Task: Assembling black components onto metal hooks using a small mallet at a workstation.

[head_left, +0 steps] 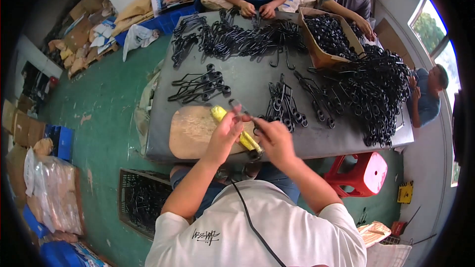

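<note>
Pinched closed, your left hand (227, 131) and right hand (278, 141) share one thin dark part (250, 116), apparently to steady it.

1 red plastic stool (374, 174) stands on the green floor (101, 133) at the right, with a small yellow box (405, 192) near the pale wall (429, 168). Higher up on that side, a window (429, 28) shows greenery outside. At the upper left, cardboard scraps (79, 39) lie in a heap, and a white plastic bag (133, 38) is just beside a blue bin (170, 21). Lower left, a bundle in clear plastic (53, 193) sits near a blue box (61, 142)
</note>
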`<state>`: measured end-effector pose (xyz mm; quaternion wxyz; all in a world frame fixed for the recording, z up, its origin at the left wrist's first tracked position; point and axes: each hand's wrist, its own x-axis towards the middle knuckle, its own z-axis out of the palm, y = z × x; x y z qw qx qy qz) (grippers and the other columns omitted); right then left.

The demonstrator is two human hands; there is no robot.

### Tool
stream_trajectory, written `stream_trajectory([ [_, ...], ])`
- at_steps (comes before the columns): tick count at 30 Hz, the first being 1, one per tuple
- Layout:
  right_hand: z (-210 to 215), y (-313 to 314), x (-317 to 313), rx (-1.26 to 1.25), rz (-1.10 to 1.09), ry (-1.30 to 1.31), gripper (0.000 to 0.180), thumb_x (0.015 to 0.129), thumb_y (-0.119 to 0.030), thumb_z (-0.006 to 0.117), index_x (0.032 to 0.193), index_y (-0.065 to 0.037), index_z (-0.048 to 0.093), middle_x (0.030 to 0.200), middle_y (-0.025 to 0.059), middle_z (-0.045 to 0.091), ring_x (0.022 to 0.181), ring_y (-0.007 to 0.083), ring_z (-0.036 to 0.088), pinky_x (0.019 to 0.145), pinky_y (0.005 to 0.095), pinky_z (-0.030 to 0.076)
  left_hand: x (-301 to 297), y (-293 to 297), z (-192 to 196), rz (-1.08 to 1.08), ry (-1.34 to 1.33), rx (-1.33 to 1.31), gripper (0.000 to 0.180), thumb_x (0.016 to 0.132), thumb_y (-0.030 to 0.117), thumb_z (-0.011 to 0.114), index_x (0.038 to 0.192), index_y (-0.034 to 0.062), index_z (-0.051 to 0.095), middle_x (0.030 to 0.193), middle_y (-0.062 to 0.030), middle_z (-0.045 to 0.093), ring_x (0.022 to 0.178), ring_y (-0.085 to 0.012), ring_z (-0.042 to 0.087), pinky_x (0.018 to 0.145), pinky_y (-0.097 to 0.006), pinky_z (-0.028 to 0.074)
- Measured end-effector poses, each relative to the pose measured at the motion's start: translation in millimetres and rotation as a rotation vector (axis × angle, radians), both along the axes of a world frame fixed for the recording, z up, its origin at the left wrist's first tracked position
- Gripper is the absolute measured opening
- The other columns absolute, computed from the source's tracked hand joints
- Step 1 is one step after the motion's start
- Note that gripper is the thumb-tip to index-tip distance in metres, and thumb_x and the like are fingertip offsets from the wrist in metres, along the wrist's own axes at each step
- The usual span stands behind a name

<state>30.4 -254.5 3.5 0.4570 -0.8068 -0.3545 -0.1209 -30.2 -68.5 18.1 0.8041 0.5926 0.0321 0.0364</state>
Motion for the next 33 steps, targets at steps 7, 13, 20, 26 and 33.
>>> stream_trajectory([
  [7, -43, 26, -10, -0.412, -0.032, -0.165, 0.055, 0.085, -0.031, 0.070, 0.133, -0.007, 0.056, 0.101, 0.0116, 0.053, 0.094, 0.0285, 0.054, 0.080, 0.0408, 0.046, -22, 59, 22, 0.406, 0.014, 0.324, 0.031, 0.105, 0.028, 0.050, 0.115, 0.0030, 0.066, 0.092, -0.0023, 0.069, 0.085, -0.0056, 0.060, 0.074, -0.021, 0.046],
  [13, -75, 31, -13, -0.650, 0.003, -0.044, 0.063, 0.086, -0.031, 0.069, 0.138, -0.005, 0.047, 0.105, 0.0122, 0.052, 0.095, 0.0312, 0.058, 0.079, 0.0428, 0.047, -18, 95, 15, 0.621, 0.013, 0.495, 0.031, 0.104, 0.027, 0.053, 0.109, 0.0002, 0.066, 0.092, -0.0037, 0.072, 0.082, -0.0101, 0.060, 0.077, -0.026, 0.047],
  [20, -61, 4, -26, 0.020, 0.234, 1.181, 0.046, 0.096, -0.021, 0.056, 0.136, -0.003, 0.046, 0.092, 0.0133, 0.063, 0.080, 0.0230, 0.063, 0.068, 0.0339, 0.051, -11, 89, 1, 0.489, 0.071, 0.669, 0.027, 0.100, 0.027, 0.060, 0.102, -0.0002, 0.064, 0.083, -0.0098, 0.068, 0.073, -0.0139, 0.062, 0.068, -0.029, 0.048],
  [26, -20, 3, -38, 0.178, 0.225, 1.213, 0.056, 0.093, -0.014, 0.057, 0.144, 0.001, 0.037, 0.096, 0.0084, 0.057, 0.083, 0.0119, 0.054, 0.073, 0.0290, 0.047, -9, 88, 1, 0.455, -0.037, 0.875, 0.023, 0.098, 0.023, 0.062, 0.095, -0.0001, 0.061, 0.078, -0.0131, 0.065, 0.069, -0.0254, 0.063, 0.063, -0.035, 0.048],
  [33, 17, 40, -47, 0.030, 0.076, 0.277, 0.073, 0.093, -0.007, 0.054, 0.154, -0.001, 0.015, 0.117, 0.0266, 0.061, 0.101, 0.0383, 0.065, 0.089, 0.0434, 0.050, -9, 90, -4, 0.422, -0.018, 1.034, 0.021, 0.096, 0.023, 0.063, 0.096, 0.0023, 0.060, 0.081, -0.0176, 0.064, 0.075, -0.0367, 0.063, 0.064, -0.042, 0.048],
])
